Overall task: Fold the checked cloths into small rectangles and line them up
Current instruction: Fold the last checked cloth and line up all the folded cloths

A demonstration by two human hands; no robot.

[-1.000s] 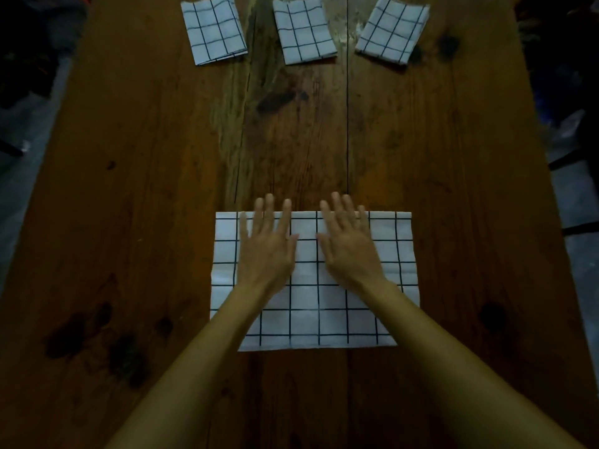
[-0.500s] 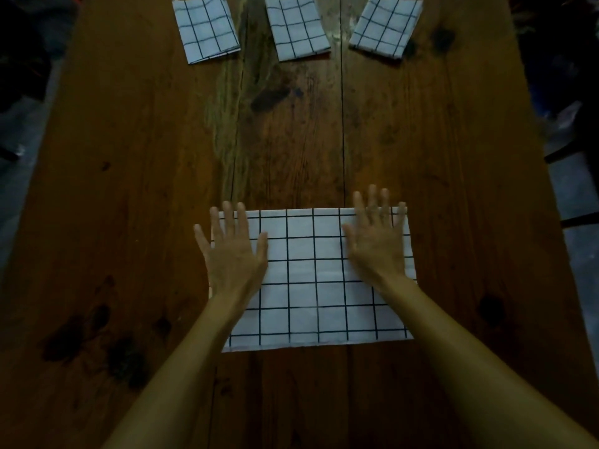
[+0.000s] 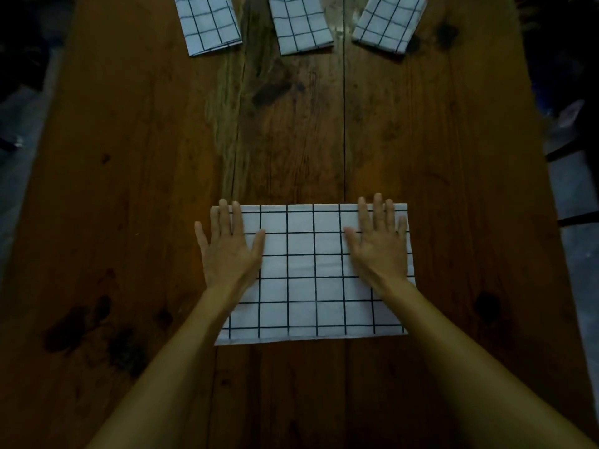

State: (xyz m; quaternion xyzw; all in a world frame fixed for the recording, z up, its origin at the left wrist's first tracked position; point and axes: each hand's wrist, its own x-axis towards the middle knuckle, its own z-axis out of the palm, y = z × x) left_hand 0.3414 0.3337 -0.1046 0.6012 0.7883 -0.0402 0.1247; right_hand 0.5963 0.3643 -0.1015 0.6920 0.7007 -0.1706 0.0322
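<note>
Both palms have slid outward from the middle of the checked cloth (image 3: 312, 273) — the left hand (image 3: 228, 251) now rests at its left edge, the right hand (image 3: 379, 247) near its right edge, each grip open and flat, holding nothing. The cloth lies smoothed at lower centre of the counter (image 3: 129, 189), likely ready for another fold — three folded cloths (image 3: 299, 22) wait along the top.

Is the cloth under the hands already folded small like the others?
No. The near cloth lies flat, far larger than the three folded cloths.

Three folded cloths (image 3: 303, 24) — tops cropped, surroundings dark — indistinct
</note>
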